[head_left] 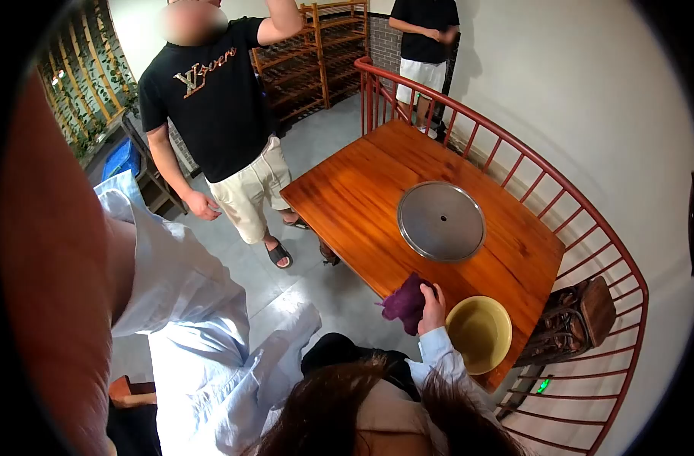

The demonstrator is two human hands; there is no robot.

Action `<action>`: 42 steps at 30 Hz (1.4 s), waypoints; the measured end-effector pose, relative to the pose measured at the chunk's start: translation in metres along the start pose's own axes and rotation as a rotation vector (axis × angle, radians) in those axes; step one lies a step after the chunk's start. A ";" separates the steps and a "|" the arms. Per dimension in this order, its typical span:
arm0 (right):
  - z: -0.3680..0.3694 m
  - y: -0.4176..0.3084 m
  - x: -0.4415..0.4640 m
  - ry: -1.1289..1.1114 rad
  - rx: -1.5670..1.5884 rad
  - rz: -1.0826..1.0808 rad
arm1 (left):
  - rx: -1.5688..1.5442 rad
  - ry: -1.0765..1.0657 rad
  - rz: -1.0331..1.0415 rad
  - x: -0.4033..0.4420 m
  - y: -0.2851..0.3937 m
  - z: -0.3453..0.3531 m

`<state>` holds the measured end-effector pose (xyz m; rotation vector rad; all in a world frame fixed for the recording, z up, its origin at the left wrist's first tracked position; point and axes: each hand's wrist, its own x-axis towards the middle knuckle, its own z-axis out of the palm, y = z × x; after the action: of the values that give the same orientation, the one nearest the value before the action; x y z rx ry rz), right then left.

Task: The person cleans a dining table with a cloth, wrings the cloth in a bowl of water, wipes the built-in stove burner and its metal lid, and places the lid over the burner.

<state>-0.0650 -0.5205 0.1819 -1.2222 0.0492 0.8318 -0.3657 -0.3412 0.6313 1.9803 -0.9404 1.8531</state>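
My right hand (433,305) is closed around a crumpled purple cloth (404,302) at the near edge of the wooden table (347,182). Just right of that hand stands a yellow basin (505,328), its inside partly in shade. A round steel lid (442,220) with a small dark hole in its middle lies flat on the tabletop, beyond the cloth. My left arm rises close to the camera along the left side, blurred and large. The left hand itself is outside the picture.
A curved red railing (514,144) runs behind the table. Beneath it at right is a dark wooden stool (590,311). One person in a black shirt (217,114) stands across the table's left corner, another person (425,38) farther back. Wooden shelves (320,57) line the far wall.
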 end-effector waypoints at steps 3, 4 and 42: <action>-0.003 0.010 0.012 -0.010 0.015 -0.021 | 0.022 -0.017 -0.005 0.001 0.002 0.000; -0.004 0.010 0.014 -0.014 0.014 -0.019 | 0.025 -0.018 -0.007 0.001 0.004 -0.001; -0.010 0.002 0.020 -0.072 0.021 0.053 | 0.090 -0.057 -0.009 -0.005 0.002 0.002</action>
<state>-0.0486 -0.5178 0.1674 -1.1749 0.0319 0.9183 -0.3649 -0.3424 0.6254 2.0965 -0.8769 1.8748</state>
